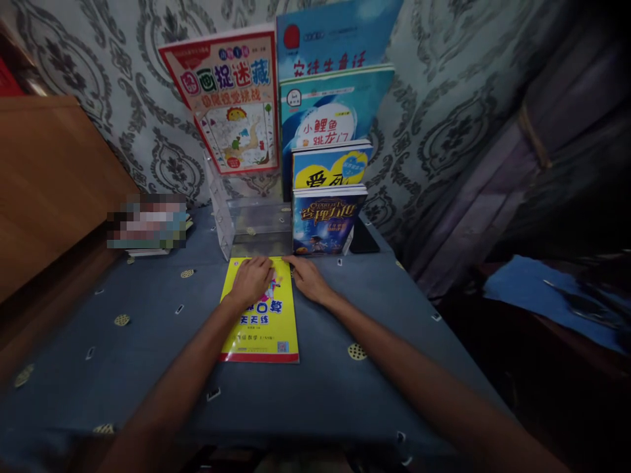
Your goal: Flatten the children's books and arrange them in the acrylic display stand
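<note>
A yellow workbook (261, 328) lies flat on the blue tablecloth (148, 355), in front of a clear acrylic book stand (236, 223). My left hand (252, 279) rests palm down on the book's top half, fingers stretched forward. My right hand (308, 277) lies flat at the book's top right corner, fingers extended and touching its edge. The stand holds several upright books: a dark blue one (323, 226) in front, a yellow and blue one (329, 167) behind it, and taller teal ones (332, 112) at the back. A red and white picture book (231, 98) leans at the left.
A wooden board (44, 177) stands at the left. A low stack of books (148, 223) lies at the table's far left. Patterned wallpaper is behind the stand. A curtain (493, 171) and a dark surface with a blue cloth (542, 295) are on the right.
</note>
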`<action>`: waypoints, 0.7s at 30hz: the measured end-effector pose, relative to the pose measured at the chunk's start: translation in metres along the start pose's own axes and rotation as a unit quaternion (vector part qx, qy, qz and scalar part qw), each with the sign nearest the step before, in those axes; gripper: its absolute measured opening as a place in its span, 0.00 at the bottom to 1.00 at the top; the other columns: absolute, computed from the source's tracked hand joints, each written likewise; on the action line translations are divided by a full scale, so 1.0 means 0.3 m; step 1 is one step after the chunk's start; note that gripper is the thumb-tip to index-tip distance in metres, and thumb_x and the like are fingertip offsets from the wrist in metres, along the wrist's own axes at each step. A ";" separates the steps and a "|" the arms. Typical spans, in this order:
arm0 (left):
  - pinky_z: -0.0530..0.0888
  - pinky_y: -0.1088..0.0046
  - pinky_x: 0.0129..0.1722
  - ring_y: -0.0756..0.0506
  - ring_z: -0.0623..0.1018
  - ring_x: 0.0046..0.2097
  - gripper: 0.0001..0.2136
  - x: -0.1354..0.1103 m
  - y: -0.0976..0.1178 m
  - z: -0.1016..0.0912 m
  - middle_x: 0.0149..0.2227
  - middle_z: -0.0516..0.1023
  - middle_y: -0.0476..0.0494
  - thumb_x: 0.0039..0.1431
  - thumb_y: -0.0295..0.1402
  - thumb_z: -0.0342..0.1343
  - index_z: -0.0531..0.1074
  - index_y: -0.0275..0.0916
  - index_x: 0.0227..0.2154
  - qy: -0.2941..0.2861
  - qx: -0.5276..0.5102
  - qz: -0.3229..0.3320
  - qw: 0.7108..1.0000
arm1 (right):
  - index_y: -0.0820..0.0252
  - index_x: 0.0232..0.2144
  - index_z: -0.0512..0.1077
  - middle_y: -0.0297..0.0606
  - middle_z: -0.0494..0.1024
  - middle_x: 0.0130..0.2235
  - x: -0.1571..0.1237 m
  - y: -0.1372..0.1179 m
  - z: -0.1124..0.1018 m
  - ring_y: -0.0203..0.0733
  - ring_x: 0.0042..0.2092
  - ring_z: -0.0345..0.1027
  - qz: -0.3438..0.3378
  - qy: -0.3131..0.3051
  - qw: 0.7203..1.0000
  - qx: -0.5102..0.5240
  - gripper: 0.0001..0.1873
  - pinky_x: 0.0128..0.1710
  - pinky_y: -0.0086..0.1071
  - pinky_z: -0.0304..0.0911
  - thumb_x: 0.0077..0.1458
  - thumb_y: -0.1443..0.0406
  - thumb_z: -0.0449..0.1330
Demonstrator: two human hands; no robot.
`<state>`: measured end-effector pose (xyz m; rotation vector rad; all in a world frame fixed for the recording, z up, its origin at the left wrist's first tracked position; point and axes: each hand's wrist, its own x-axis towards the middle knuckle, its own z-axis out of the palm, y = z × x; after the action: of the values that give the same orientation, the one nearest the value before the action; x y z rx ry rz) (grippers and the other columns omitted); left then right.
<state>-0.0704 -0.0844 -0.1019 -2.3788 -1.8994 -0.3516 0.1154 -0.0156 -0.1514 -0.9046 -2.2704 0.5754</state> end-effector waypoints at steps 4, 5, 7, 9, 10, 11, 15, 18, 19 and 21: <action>0.73 0.59 0.49 0.37 0.79 0.49 0.16 -0.024 -0.058 -0.057 0.43 0.80 0.33 0.71 0.32 0.42 0.76 0.38 0.39 0.004 0.076 -0.115 0.990 | 0.59 0.58 0.72 0.46 0.78 0.58 -0.003 -0.012 -0.005 0.50 0.60 0.70 0.013 -0.006 1.000 -0.008 0.29 0.61 0.48 0.63 0.55 0.78 0.51; 0.74 0.59 0.49 0.36 0.79 0.49 0.17 -0.032 -0.073 -0.068 0.43 0.80 0.33 0.71 0.32 0.41 0.77 0.37 0.38 0.005 0.083 -0.134 0.987 | 0.60 0.57 0.72 0.47 0.78 0.58 -0.003 -0.017 -0.007 0.50 0.60 0.70 0.014 -0.006 1.000 -0.008 0.29 0.62 0.48 0.63 0.56 0.78 0.51; 0.74 0.58 0.48 0.35 0.79 0.49 0.17 -0.049 -0.096 -0.079 0.42 0.80 0.32 0.70 0.31 0.41 0.77 0.37 0.38 0.003 0.089 -0.152 0.984 | 0.60 0.57 0.73 0.47 0.77 0.58 -0.004 -0.028 -0.013 0.50 0.61 0.69 0.010 -0.009 1.000 -0.008 0.29 0.62 0.47 0.62 0.56 0.78 0.51; 0.74 0.58 0.49 0.35 0.79 0.50 0.17 -0.066 -0.108 -0.078 0.42 0.80 0.32 0.70 0.30 0.41 0.77 0.36 0.38 -0.006 0.087 -0.150 0.985 | 0.60 0.57 0.73 0.47 0.77 0.59 -0.006 -0.037 -0.017 0.50 0.61 0.69 0.002 -0.013 1.000 -0.012 0.28 0.62 0.48 0.62 0.57 0.78 0.51; 0.74 0.59 0.49 0.36 0.79 0.50 0.17 -0.074 -0.111 -0.074 0.43 0.80 0.32 0.71 0.30 0.41 0.76 0.36 0.39 -0.011 0.083 -0.147 0.986 | 0.60 0.57 0.73 0.48 0.77 0.59 -0.007 -0.040 -0.018 0.51 0.61 0.69 -0.002 -0.015 1.000 -0.016 0.28 0.62 0.48 0.62 0.57 0.77 0.51; 0.75 0.60 0.49 0.36 0.79 0.51 0.16 -0.082 -0.111 -0.069 0.45 0.80 0.33 0.71 0.29 0.41 0.76 0.36 0.40 -0.015 0.078 -0.144 0.986 | 0.61 0.57 0.73 0.48 0.77 0.59 -0.008 -0.043 -0.018 0.51 0.61 0.69 -0.004 -0.018 1.000 -0.021 0.27 0.62 0.48 0.62 0.57 0.77 0.51; 0.74 0.62 0.53 0.38 0.78 0.54 0.14 -0.100 -0.105 -0.052 0.52 0.78 0.34 0.71 0.28 0.42 0.73 0.36 0.46 -0.024 0.062 -0.146 0.987 | 0.60 0.55 0.74 0.49 0.77 0.59 -0.012 -0.048 -0.014 0.52 0.61 0.69 -0.015 -0.029 0.998 -0.050 0.25 0.62 0.48 0.62 0.58 0.77 0.52; 0.74 0.61 0.53 0.38 0.77 0.55 0.14 -0.100 -0.101 -0.053 0.54 0.77 0.34 0.72 0.29 0.42 0.72 0.36 0.49 -0.039 0.075 -0.152 0.985 | 0.61 0.54 0.74 0.50 0.76 0.60 -0.011 -0.054 -0.011 0.52 0.62 0.68 -0.017 -0.036 0.996 -0.074 0.23 0.63 0.48 0.60 0.60 0.76 0.52; 0.74 0.60 0.53 0.38 0.77 0.55 0.14 -0.098 -0.099 -0.056 0.55 0.76 0.34 0.72 0.29 0.42 0.72 0.37 0.51 -0.045 0.083 -0.153 0.984 | 0.62 0.54 0.74 0.51 0.75 0.60 -0.010 -0.058 -0.012 0.52 0.63 0.67 -0.017 -0.040 0.996 -0.082 0.23 0.63 0.48 0.60 0.60 0.76 0.52; 0.74 0.60 0.52 0.38 0.77 0.55 0.16 -0.093 -0.094 -0.064 0.55 0.76 0.34 0.72 0.30 0.42 0.70 0.38 0.55 -0.055 0.098 -0.152 0.982 | 0.63 0.55 0.74 0.52 0.74 0.61 -0.008 -0.068 -0.015 0.51 0.64 0.66 -0.011 -0.050 0.994 -0.099 0.22 0.63 0.47 0.59 0.61 0.74 0.53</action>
<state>-0.1061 -0.1085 -0.0918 -2.0255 -2.2357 -0.0459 0.1106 -0.0304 -0.1372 -0.9645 -2.4575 0.3982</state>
